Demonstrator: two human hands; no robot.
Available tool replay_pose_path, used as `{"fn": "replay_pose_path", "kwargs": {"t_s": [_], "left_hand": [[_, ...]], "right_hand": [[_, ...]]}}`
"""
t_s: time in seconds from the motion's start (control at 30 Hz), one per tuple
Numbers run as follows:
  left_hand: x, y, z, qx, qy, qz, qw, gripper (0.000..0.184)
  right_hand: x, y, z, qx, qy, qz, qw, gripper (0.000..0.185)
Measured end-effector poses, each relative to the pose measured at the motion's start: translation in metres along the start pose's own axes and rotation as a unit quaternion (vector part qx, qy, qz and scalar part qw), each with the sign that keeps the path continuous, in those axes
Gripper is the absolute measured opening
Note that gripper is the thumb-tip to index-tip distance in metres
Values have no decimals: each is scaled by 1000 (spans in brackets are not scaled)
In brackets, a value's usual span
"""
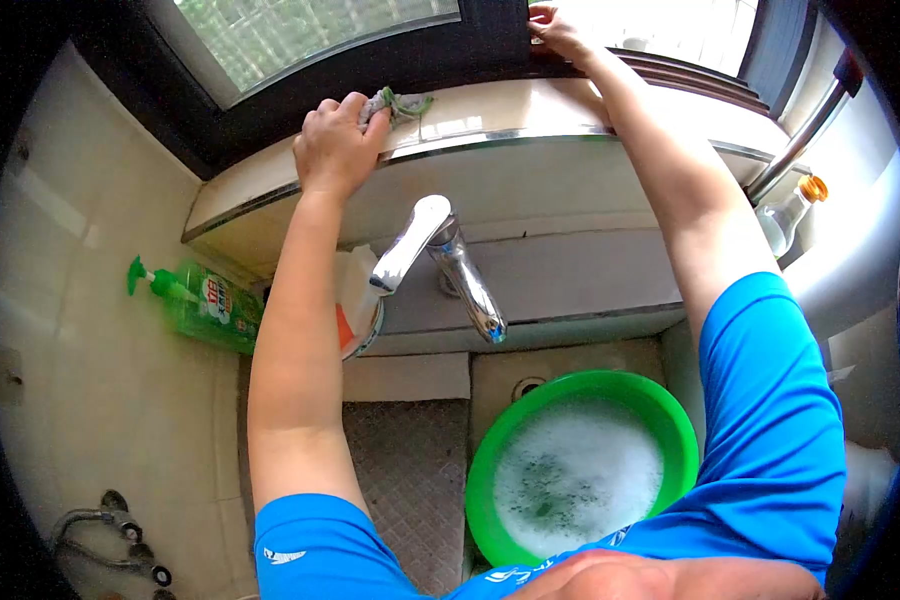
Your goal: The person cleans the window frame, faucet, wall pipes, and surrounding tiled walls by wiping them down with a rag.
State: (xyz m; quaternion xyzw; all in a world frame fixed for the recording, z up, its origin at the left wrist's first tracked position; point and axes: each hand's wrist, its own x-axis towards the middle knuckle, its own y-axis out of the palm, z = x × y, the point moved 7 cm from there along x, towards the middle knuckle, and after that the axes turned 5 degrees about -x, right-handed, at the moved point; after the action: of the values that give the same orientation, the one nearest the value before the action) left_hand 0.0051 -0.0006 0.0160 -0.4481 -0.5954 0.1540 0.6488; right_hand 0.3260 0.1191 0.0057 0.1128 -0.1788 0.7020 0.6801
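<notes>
My left hand (pixel 338 142) is closed over a grey and green cloth (pixel 398 104), pressing it on the tiled window ledge (pixel 470 112). Part of the cloth sticks out past my fingers. Farther right, my right hand (pixel 560 30) reaches up with its fingers curled round the edge of the dark window frame (pixel 495 45). Its fingertips are partly hidden behind the frame. Below and between my arms stands a chrome faucet (pixel 467 282) with its lever raised toward the left.
A green basin (pixel 482 480) of foamy water sits in the sink at lower right. On the left stands a green pump bottle (pixel 210 305); a bowl (pixel 366 335) is partly behind my left forearm. A clear bottle with an orange cap (pixel 785 220) stands at right. Wall taps (pixel 120 530) protrude at lower left.
</notes>
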Motion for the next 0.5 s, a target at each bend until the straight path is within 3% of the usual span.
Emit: {"fn": "replay_pose_path", "kwargs": {"t_s": [0.3, 0.37, 0.4, 0.5], "left_hand": [[1, 1, 6, -26, 34, 0, 999, 38], [-1, 0, 6, -28, 30, -6, 999, 38], [-2, -1, 5, -28, 28, -11, 999, 38], [-1, 0, 6, -22, 17, -6, 1000, 39]], "right_hand": [[16, -62, -14, -275, -38, -41, 960, 44], [8, -86, -16, -270, -31, -29, 962, 45], [-2, -97, -10, -199, -37, -1, 979, 45], [-21, -136, -7, -251, 31, -100, 962, 43]]}}
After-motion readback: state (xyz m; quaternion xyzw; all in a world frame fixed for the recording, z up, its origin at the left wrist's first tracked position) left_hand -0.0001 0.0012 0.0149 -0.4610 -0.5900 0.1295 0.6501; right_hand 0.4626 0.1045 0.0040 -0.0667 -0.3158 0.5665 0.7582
